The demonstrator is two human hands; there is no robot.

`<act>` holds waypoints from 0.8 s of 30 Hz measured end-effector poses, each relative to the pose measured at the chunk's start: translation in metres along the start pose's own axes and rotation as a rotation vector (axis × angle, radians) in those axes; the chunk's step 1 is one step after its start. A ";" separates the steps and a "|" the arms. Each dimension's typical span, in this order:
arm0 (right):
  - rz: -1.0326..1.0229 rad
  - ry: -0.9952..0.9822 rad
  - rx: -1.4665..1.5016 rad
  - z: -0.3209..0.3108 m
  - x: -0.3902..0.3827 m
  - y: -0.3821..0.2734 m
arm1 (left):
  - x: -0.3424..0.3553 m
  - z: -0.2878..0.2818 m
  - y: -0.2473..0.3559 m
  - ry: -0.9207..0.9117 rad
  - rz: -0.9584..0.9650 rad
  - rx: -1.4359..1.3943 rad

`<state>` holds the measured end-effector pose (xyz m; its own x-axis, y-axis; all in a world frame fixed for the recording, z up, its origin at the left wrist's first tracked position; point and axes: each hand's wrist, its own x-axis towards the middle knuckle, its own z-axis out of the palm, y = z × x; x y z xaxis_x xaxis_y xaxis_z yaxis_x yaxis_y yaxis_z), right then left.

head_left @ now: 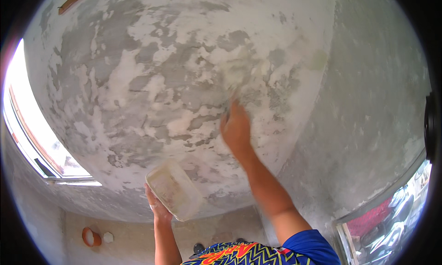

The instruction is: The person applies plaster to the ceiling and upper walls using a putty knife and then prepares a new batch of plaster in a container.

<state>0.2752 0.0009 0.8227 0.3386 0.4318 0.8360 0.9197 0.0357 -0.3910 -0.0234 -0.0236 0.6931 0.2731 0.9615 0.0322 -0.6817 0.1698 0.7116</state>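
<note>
My left hand [158, 207] grips a pale, translucent plastic tub [184, 193] by its left side, low in front of the wall. The tub is tilted, and whitish residue smears its inside. Pale smudges mark the fingers of this hand. Higher up and to the right, my right hand [236, 129] is closed around a small tool, a putty knife by its look [234, 95], at the patchy wall [161, 104]. Motion blurs the tool, so its blade is unclear. Uneven white patches cover the grey plaster around it.
A bright window [39, 136] opens at the left. A grey side wall [363, 99] meets the patchy one at the right. On the floor below stand an orange round container [92, 237] and a small white object [108, 237]. Another opening shows a cluttered area [391, 223] at lower right.
</note>
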 end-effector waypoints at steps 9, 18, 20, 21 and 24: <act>-0.036 -0.524 0.127 -0.025 -0.154 0.010 | -0.003 0.026 -0.030 0.024 0.055 -0.029; -0.073 -0.012 0.206 -0.089 -0.020 0.074 | -0.022 0.054 -0.060 0.018 0.112 -0.036; -0.034 0.038 0.196 -0.089 -0.013 0.090 | -0.030 0.065 -0.065 0.025 0.070 -0.078; -0.044 0.019 0.206 -0.080 -0.023 0.094 | -0.029 0.062 -0.070 0.046 0.078 -0.087; 0.145 -0.323 0.172 -0.061 -0.086 0.081 | -0.035 0.043 -0.066 0.031 0.103 -0.161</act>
<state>0.3324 -0.0887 0.7426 0.3571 0.7042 0.6137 0.8112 0.0920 -0.5775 0.0415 -0.0774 0.6754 0.1767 0.9814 0.0752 -0.8057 0.1003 0.5838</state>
